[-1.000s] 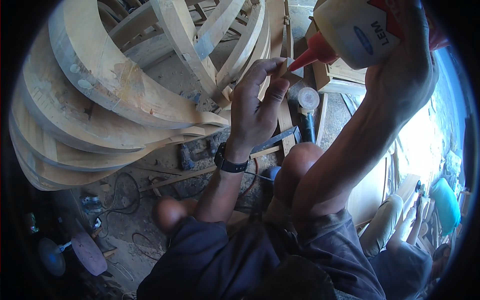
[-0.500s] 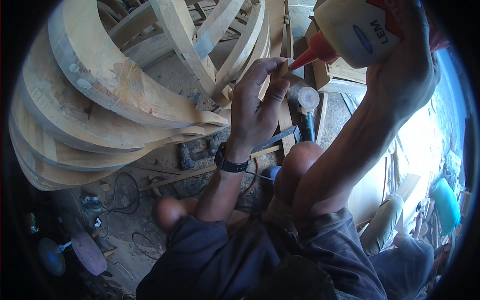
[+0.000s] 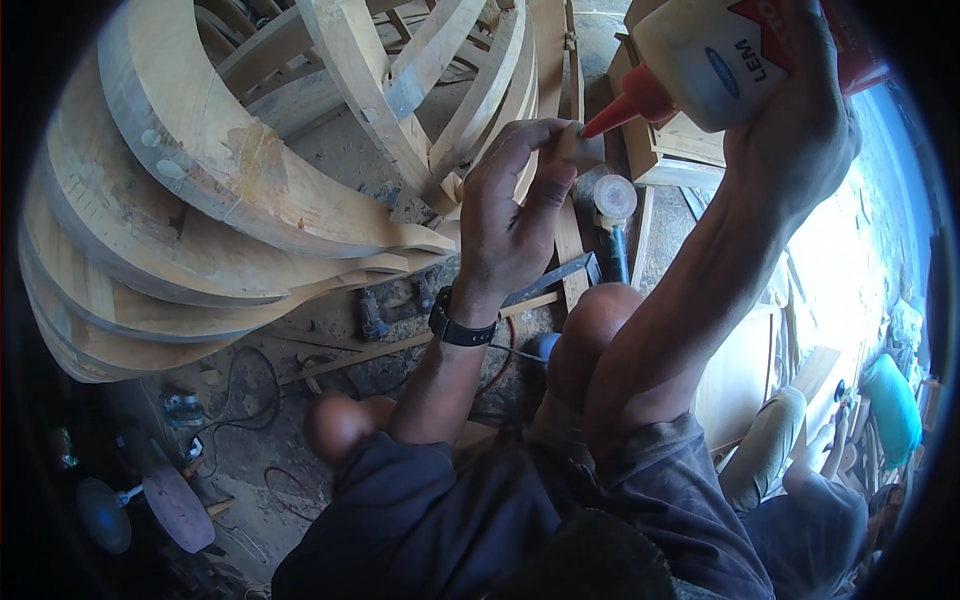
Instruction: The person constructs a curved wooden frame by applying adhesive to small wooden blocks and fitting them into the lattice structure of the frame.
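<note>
Between thumb and fingers, my left hand (image 3: 515, 205) pinches a small wooden block (image 3: 580, 150). A wide glue bottle (image 3: 705, 65), cream-coloured with a red nozzle and red label, is gripped in my right hand (image 3: 790, 150). It is tilted so the nozzle tip points down and left, touching or almost touching the top of the block. Left of my hands stands a large curved wooden frame (image 3: 250, 180) built of several bent ribs. I cannot see all the fingers behind the bottle.
A mallet (image 3: 614, 200) with a round pale head stands right of my left hand, beside a metal square (image 3: 560, 275). Wooden boxes (image 3: 685, 150) lie farther off. Cables (image 3: 270, 390) cross the dusty floor at lower left. Another person (image 3: 810, 510) sits at lower right.
The glue bottle and my right hand have shifted slightly left and up. The small block has turned a little in my left hand, showing a different side.
</note>
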`<state>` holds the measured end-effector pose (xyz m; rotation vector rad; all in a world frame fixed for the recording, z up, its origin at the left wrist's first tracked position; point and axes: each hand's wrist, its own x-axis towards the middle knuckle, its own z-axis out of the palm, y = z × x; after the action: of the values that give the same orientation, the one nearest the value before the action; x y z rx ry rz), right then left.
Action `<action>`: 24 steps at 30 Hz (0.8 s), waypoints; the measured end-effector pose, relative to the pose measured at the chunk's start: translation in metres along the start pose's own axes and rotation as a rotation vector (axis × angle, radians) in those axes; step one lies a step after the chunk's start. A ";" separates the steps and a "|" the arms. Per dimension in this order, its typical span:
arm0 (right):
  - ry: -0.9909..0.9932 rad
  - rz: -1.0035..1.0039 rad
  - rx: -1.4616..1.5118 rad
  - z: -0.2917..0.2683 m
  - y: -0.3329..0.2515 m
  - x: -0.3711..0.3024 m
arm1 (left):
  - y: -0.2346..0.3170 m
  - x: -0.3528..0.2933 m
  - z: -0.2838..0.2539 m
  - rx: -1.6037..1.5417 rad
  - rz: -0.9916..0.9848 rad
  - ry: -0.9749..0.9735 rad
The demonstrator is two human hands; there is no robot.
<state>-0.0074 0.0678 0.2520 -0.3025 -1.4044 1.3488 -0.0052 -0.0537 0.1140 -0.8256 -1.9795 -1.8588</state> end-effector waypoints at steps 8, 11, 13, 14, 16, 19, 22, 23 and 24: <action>-0.150 0.363 0.529 0.000 0.040 0.020 | 0.003 -0.005 -0.001 -0.281 -0.117 0.028; -0.263 0.532 0.515 -0.017 0.087 0.043 | 0.008 0.000 0.003 -0.509 -0.113 0.109; -0.462 0.646 0.790 -0.023 0.092 0.031 | 0.011 0.006 0.006 -0.633 -0.080 0.172; -0.484 0.683 0.830 -0.021 0.102 0.033 | 0.022 0.008 0.007 -0.658 -0.145 0.189; -0.445 0.714 0.834 -0.017 0.106 0.030 | 0.035 0.022 -0.002 -0.405 -0.041 0.036; -0.345 0.784 0.819 -0.002 0.102 0.023 | 0.042 0.042 -0.001 -0.261 0.125 0.018; -0.375 0.912 0.943 0.002 0.105 0.021 | 0.055 0.056 -0.004 -0.140 0.230 0.045; -0.378 0.914 0.947 0.002 0.102 0.021 | 0.058 0.060 -0.004 -0.108 0.250 0.037; -0.375 0.919 0.947 0.000 0.102 0.020 | 0.059 0.062 -0.005 -0.079 0.264 0.027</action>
<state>-0.0632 0.1156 0.1782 -0.0307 -0.7279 2.7690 -0.0201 -0.0464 0.1978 -1.0243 -1.6959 -1.7919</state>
